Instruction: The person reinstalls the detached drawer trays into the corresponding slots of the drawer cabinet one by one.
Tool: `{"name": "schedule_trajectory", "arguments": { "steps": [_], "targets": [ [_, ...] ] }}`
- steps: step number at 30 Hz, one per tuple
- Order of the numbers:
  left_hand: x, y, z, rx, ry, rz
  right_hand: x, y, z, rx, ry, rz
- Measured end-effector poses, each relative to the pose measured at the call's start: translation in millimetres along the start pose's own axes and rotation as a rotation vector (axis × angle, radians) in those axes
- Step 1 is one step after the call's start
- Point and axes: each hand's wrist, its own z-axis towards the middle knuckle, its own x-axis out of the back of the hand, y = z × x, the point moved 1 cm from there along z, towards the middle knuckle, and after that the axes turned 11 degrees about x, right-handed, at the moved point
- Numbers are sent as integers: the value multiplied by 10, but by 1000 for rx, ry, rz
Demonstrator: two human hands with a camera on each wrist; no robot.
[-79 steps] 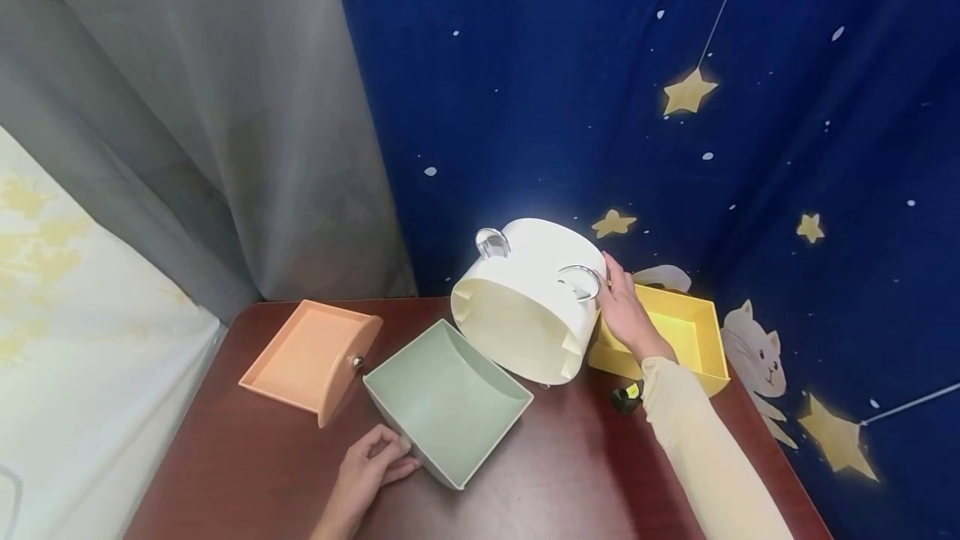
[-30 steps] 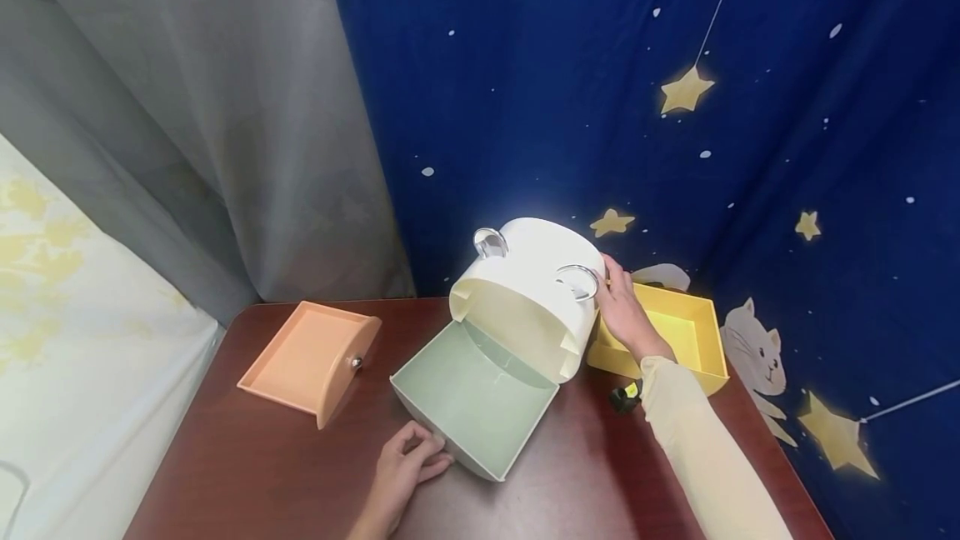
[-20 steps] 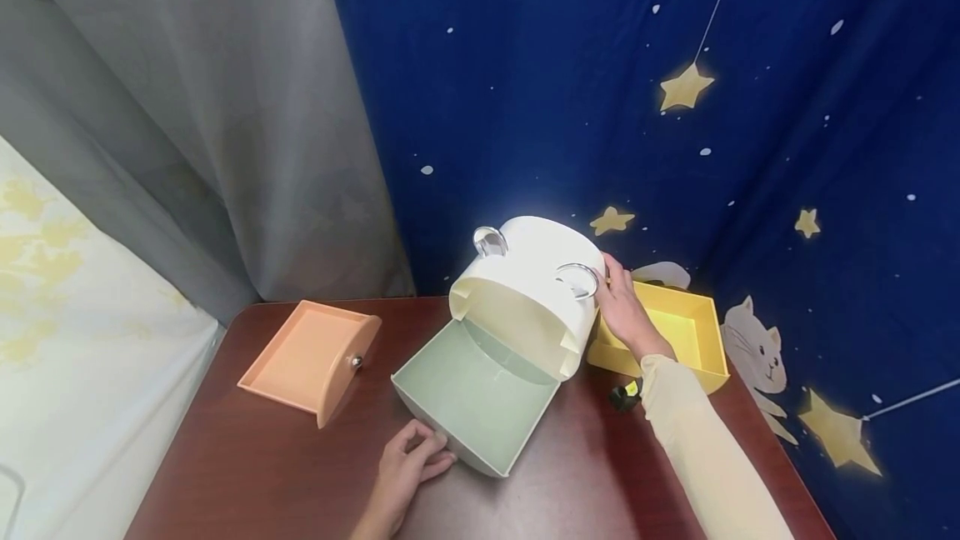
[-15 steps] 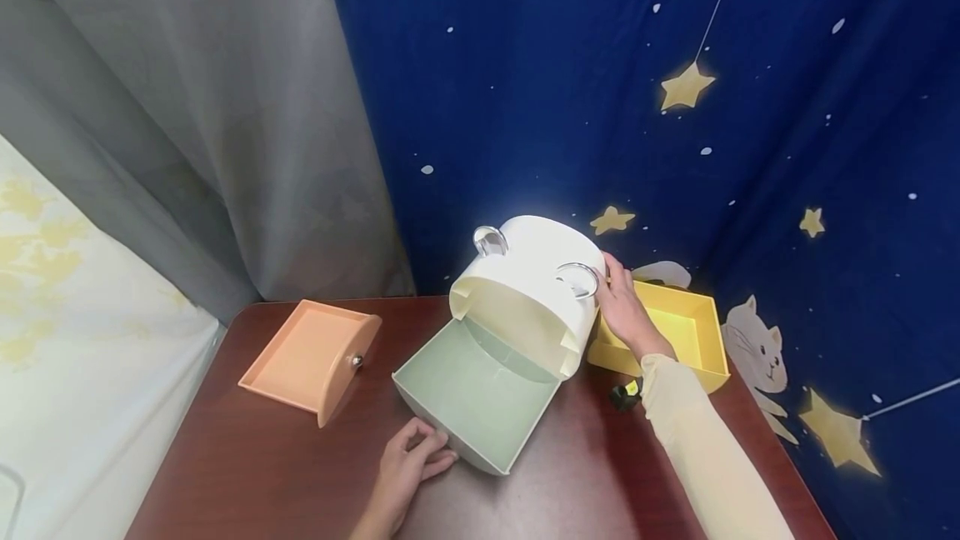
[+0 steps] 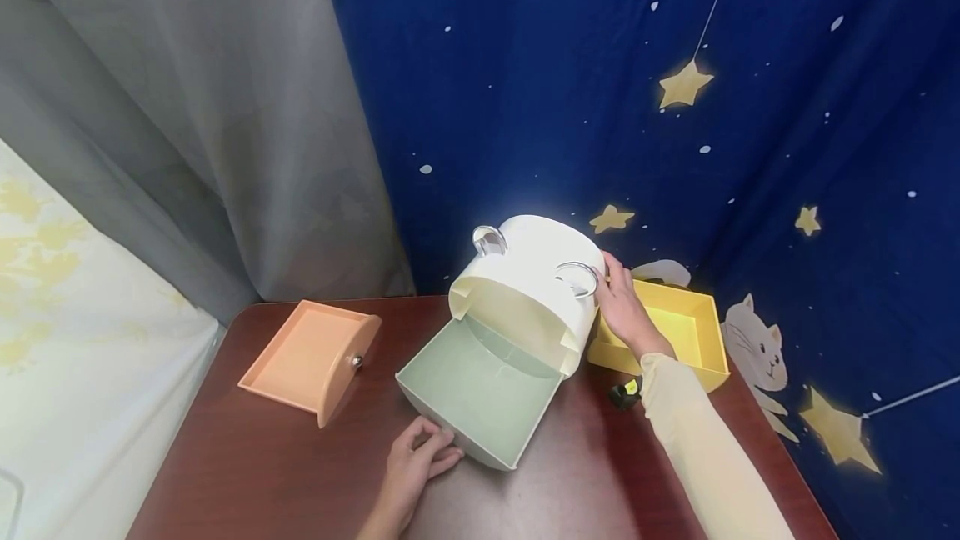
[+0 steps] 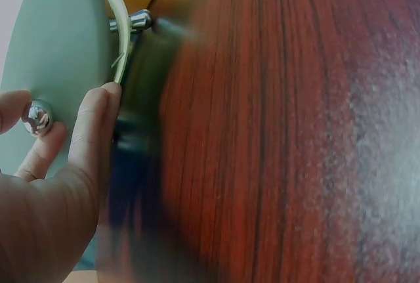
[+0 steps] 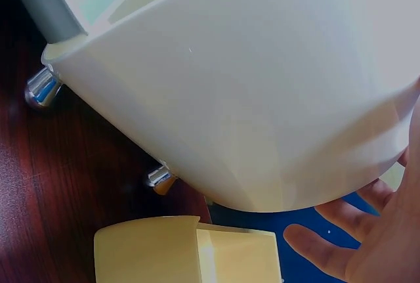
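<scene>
A white rounded cabinet shell [image 5: 551,252] with two chrome ear-like rings on top stands at the back of the table. Its front opening takes in the rear part of a green drawer [image 5: 480,394]; the front part sticks out. My left hand [image 5: 420,461] is at the drawer's front, where thumb and finger pinch its round silver knob [image 6: 38,117]. Another finger lies along the drawer front's lower edge. My right hand [image 5: 624,307] rests against the shell's right side, and its fingers [image 7: 321,250] reach to the rear edge. Silver feet [image 7: 43,88] show beneath the shell.
An orange drawer [image 5: 307,357] with a silver knob lies on the left of the brown table [image 5: 285,473]. Right of the shell sits a yellow drawer [image 5: 705,332], partly behind my right arm. A small black-and-yellow object [image 5: 626,394] lies before it. Curtains [image 5: 487,65] hang behind.
My left hand has moved the green drawer right and back, from in front of the shell to partly inside it; lately it has barely shifted. My right hand has stayed on the shell.
</scene>
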Motion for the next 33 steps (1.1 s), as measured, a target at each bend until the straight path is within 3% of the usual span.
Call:
{"name": "schedule_trajectory", "arguments": {
  "steps": [11,20,33],
  "targets": [
    [-67,-38,38,-16,12,14,-4,-22,-3,-13,-3,10],
    [-123,-12,80,-43,89,226,9,-20,-7,-25,-13,15],
    [-174,11,122,-91,196,447,9,-5,3,-16,-17,9]
  ]
}}
